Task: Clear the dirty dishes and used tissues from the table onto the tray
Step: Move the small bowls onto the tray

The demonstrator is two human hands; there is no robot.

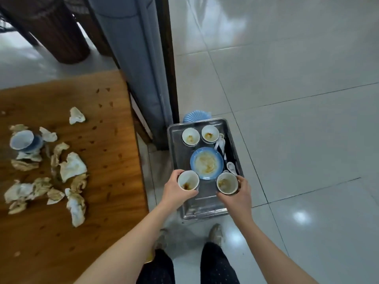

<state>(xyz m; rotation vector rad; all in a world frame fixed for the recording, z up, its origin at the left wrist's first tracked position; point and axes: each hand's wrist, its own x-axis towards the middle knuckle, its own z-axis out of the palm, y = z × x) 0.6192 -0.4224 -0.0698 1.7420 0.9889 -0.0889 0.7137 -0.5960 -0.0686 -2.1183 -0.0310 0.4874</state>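
Lower centre of frame: left hand [176,190] grips one stained cup [188,180], right hand [239,193] grips another cup [227,183], fingers curled round the walls, both over the metal tray [203,210]. Likely ceramic: rigid, light, breakable, glaze slippery; hold by the sides. Tissues [72,168] remain mid-left on table [110,181].

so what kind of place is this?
Probably a dining area, in a home or small eatery; can't tell which. A wooden table strewn with stained tissues, a metal tray loaded with dirty cups and a plate, and a glossy tiled floor.
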